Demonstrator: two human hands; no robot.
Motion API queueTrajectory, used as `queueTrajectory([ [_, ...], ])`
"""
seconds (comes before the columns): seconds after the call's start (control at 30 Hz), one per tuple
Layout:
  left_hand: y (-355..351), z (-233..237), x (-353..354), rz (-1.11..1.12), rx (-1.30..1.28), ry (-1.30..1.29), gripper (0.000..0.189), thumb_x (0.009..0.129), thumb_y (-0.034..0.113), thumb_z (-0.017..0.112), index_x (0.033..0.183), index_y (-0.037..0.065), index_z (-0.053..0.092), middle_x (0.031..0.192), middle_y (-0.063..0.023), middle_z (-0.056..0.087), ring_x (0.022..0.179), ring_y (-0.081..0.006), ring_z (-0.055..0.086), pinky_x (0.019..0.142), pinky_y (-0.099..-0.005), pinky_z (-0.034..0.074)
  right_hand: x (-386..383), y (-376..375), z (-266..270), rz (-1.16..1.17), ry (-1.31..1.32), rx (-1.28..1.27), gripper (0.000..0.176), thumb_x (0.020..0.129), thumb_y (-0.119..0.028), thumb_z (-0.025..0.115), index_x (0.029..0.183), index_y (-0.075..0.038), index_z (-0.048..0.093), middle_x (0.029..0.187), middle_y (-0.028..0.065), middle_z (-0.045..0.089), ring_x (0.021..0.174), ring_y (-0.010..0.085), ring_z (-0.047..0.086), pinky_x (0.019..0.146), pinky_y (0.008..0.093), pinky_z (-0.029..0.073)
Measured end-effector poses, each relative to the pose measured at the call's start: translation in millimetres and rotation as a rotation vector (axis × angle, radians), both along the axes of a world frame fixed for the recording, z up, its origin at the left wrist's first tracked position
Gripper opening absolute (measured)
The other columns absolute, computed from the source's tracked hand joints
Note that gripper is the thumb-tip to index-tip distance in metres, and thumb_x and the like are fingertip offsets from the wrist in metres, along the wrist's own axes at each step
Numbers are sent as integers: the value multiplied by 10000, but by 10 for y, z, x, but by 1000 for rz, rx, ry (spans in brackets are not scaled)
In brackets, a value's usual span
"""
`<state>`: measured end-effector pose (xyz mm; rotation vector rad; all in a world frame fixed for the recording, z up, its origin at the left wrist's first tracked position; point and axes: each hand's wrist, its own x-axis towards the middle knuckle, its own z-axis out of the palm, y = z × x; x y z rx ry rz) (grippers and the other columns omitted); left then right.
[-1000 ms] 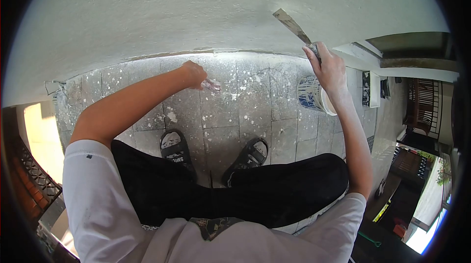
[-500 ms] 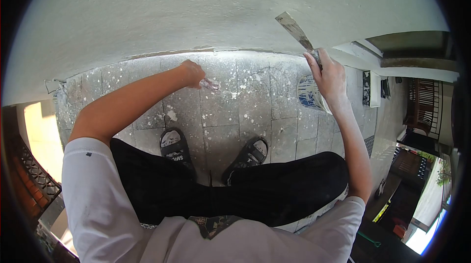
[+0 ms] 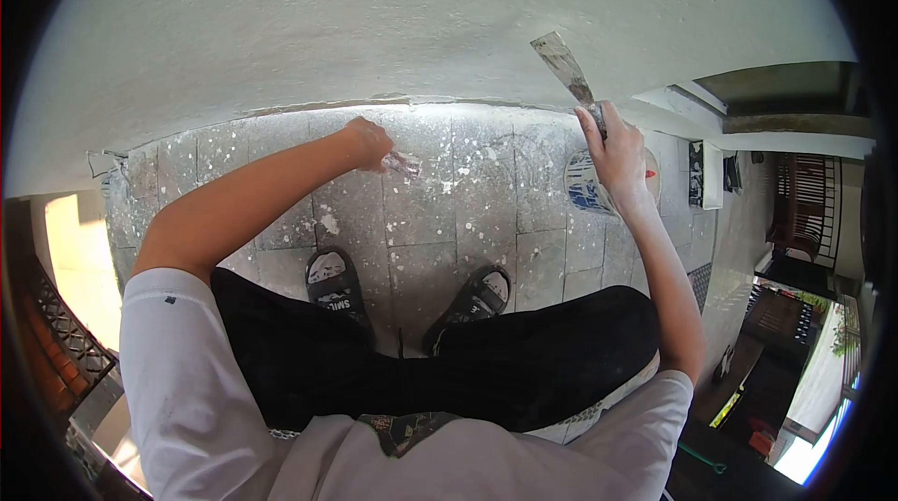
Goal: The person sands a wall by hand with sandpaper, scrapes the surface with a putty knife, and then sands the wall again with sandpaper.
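Note:
My right hand (image 3: 621, 153) is closed round the handle of a putty knife (image 3: 565, 69), its smeared blade angled up and left in front of the pale wall (image 3: 374, 24). Behind that hand a white and blue paint-splashed bucket (image 3: 587, 188) stands on the floor, partly hidden. My left hand (image 3: 370, 143) is closed on a tool with a clear, reddish handle (image 3: 402, 164); the handle end sticks out to the right, and the rest is hidden by the hand. This hand is low, near the foot of the wall.
Paint-spotted floor tiles (image 3: 421, 211) lie between the wall and my sandals (image 3: 334, 281). To the right of the bucket stands a white box-like container (image 3: 711, 175). A wooden bench (image 3: 806, 202) is farther right. A wire handle (image 3: 105, 164) shows at the far left.
My right hand and the putty knife have moved slightly down, and the blade sits a little more to the right. My left hand is nearly still.

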<state>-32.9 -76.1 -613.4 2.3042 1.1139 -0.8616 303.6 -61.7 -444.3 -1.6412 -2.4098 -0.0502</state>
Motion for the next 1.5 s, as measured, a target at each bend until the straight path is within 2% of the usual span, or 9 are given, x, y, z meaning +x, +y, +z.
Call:
queueTrajectory([
  [0.33, -13, -42, 6, -15, -27, 44, 447, 836, 470, 629, 1082, 98, 648, 1067, -117, 666, 1034, -288, 634, 861, -418, 500, -84, 110, -38, 24, 38, 16, 369, 946, -388, 552, 892, -23, 539, 567, 192, 568, 557, 395, 598, 486, 449, 448],
  [0.5, 0, -84, 28, 12, 44, -29, 432, 806, 457, 671, 1038, 94, 703, 1054, -111, 691, 1014, -272, 654, 834, -407, 520, 34, -2, -122, 46, 105, 43, 368, 942, -387, 560, 866, -29, 524, 559, 193, 557, 542, 396, 586, 476, 447, 440],
  [0.73, -10, -51, 15, -16, -23, 43, 446, 833, 454, 635, 1090, 89, 642, 1070, -123, 665, 1042, -291, 630, 874, -420, 494, -85, 203, -100, 33, 68, 31, 351, 939, -374, 571, 885, -29, 540, 565, 187, 564, 546, 394, 591, 480, 444, 443],
  [0.9, -7, -24, 29, -3, -36, 39, 447, 835, 457, 633, 1092, 91, 642, 1078, -123, 664, 1048, -291, 628, 879, -419, 494, 34, 1, -139, 39, 132, 38, 359, 940, -377, 570, 866, -28, 538, 567, 186, 565, 549, 395, 591, 484, 444, 444],
  [1.13, -24, -24, 20, -11, -9, 31, 447, 834, 462, 631, 1092, 97, 642, 1057, -120, 671, 1038, -294, 632, 871, -418, 499, -127, 215, -160, 56, 106, 43, 357, 938, -382, 570, 897, -28, 557, 594, 188, 583, 565, 379, 609, 496, 430, 455],
  [1.3, -36, -3, 37, 10, 12, 0, 431, 819, 451, 664, 1051, 88, 697, 1067, -111, 687, 1027, -275, 648, 842, -404, 516, -30, 62, -165, 71, 171, 56, 366, 935, -391, 571, 878, -31, 545, 574, 181, 566, 551, 385, 595, 494, 443, 446],
  [1.5, -43, -4, 38, 1, 34, 4, 429, 816, 452, 666, 1044, 90, 699, 1064, -105, 688, 1025, -272, 649, 840, -407, 517, -139, 242, -209, 47, 105, 26, 367, 933, -393, 574, 906, -27, 555, 583, 194, 572, 569, 398, 599, 505, 447, 454],
])
